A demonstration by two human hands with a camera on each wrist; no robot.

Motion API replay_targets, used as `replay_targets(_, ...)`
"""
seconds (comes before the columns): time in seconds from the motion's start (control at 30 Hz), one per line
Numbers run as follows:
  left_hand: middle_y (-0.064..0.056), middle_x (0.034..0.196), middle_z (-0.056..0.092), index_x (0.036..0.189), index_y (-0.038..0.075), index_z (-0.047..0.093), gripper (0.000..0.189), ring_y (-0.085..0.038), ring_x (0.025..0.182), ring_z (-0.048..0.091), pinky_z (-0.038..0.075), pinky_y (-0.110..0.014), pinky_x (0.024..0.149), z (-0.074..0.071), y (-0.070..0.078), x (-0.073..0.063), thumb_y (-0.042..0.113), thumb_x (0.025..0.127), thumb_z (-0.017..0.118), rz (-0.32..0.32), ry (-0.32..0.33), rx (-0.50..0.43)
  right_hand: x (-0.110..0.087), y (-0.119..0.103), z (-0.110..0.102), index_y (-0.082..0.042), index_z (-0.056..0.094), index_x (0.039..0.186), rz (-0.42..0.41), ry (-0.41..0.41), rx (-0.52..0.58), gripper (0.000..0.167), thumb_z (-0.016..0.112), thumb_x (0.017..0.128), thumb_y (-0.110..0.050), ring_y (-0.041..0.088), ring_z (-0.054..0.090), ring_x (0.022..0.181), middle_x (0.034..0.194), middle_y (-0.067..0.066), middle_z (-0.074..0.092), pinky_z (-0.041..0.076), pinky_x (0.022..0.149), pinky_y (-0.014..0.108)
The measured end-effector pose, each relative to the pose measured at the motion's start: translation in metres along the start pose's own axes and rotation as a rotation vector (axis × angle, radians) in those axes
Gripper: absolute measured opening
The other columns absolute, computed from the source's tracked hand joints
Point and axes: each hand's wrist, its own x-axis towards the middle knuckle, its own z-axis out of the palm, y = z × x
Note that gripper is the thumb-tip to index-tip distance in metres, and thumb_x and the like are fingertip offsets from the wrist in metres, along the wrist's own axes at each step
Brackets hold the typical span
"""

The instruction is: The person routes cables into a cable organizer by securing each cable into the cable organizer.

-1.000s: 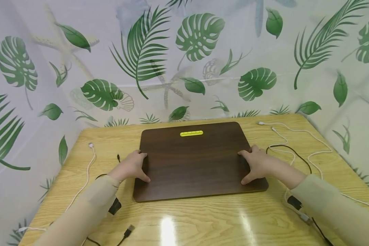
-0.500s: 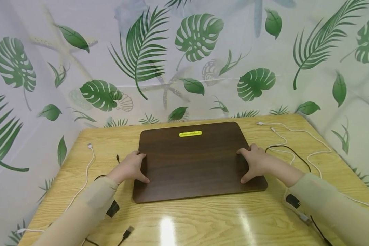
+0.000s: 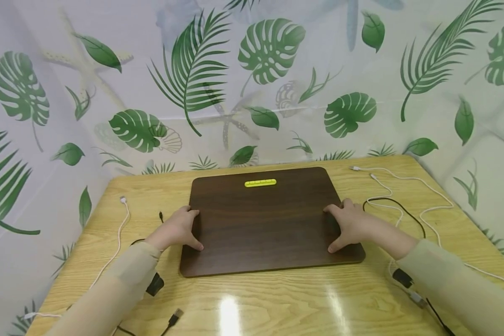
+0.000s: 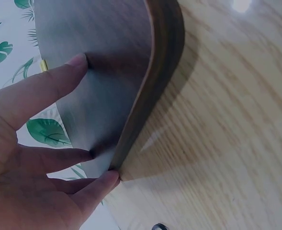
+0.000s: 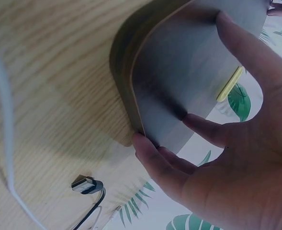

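Note:
A dark brown board (image 3: pixel 260 224) with rounded corners lies on the wooden table, with a yellow slotted strip (image 3: pixel 260 183) near its far edge. My left hand (image 3: pixel 176 229) rests at the board's left side. In the left wrist view, its thumb and one finger (image 4: pixel 64 155) touch the top face, while other fingertips meet the edge. At the opposite side my right hand (image 3: pixel 352 224) touches the board the same way, its fingers (image 5: pixel 210 129) spread over the face and along the edge. Neither hand's fingers are seen to reach beneath the board.
White cables (image 3: pixel 119 233) lie on the left of the table (image 3: pixel 285 303), and more white cable (image 3: pixel 430 184) winds across the right. A black USB plug (image 3: pixel 175 317) is near the front. Small black pieces (image 3: pixel 155 283) sit beside both forearms. A leaf-patterned curtain (image 3: pixel 218 149) stands behind.

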Motion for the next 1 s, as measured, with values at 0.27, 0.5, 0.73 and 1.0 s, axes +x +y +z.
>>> replay_targets(0.27, -0.042, 0.16, 0.034, 0.154, -0.015, 0.042, 0.105, -0.058, 0.146, 0.042, 0.045, -0.06, 0.117, 0.0, 0.0, -0.002, 0.026, 0.075, 0.099, 0.003, 0.016, -0.007, 0.002, 0.002, 0.001, 0.004, 0.043, 0.154, 0.005, 0.01, 0.033, 0.106, 0.098, 0.075, -0.04, 0.06, 0.049, 0.123, 0.141, 0.046, 0.037, 0.052, 0.091, 0.066)
replay_targets(0.5, -0.043, 0.16, 0.034, 0.154, -0.014, 0.042, 0.105, -0.058, 0.146, 0.042, 0.044, -0.06, 0.117, 0.002, -0.002, -0.002, 0.026, 0.075, 0.099, -0.001, 0.013, -0.005, 0.004, 0.004, 0.003, 0.004, 0.044, 0.153, -0.007, 0.016, 0.031, 0.105, 0.098, 0.074, -0.04, 0.058, 0.05, 0.122, 0.139, 0.044, 0.039, 0.052, 0.092, 0.065)
replay_targets(0.73, -0.042, 0.161, 0.032, 0.155, -0.014, 0.041, 0.103, -0.058, 0.148, 0.039, 0.043, -0.061, 0.118, 0.004, -0.003, -0.006, 0.027, 0.078, 0.097, 0.001, 0.007, -0.003, 0.003, 0.002, 0.001, 0.002, 0.046, 0.153, -0.022, 0.012, -0.002, 0.104, 0.097, 0.075, -0.043, 0.059, 0.051, 0.122, 0.139, 0.044, 0.041, 0.053, 0.091, 0.066)
replay_targets(1.0, -0.041, 0.159, 0.037, 0.153, -0.011, 0.047, 0.094, -0.056, 0.147, 0.042, 0.044, -0.06, 0.117, 0.004, -0.002, -0.012, 0.027, 0.081, 0.094, 0.024, 0.018, -0.001, 0.009, 0.002, -0.013, -0.005, 0.058, 0.146, -0.05, -0.002, -0.082, 0.083, 0.092, 0.081, -0.043, 0.062, 0.057, 0.119, 0.139, 0.042, 0.051, 0.053, 0.092, 0.069)
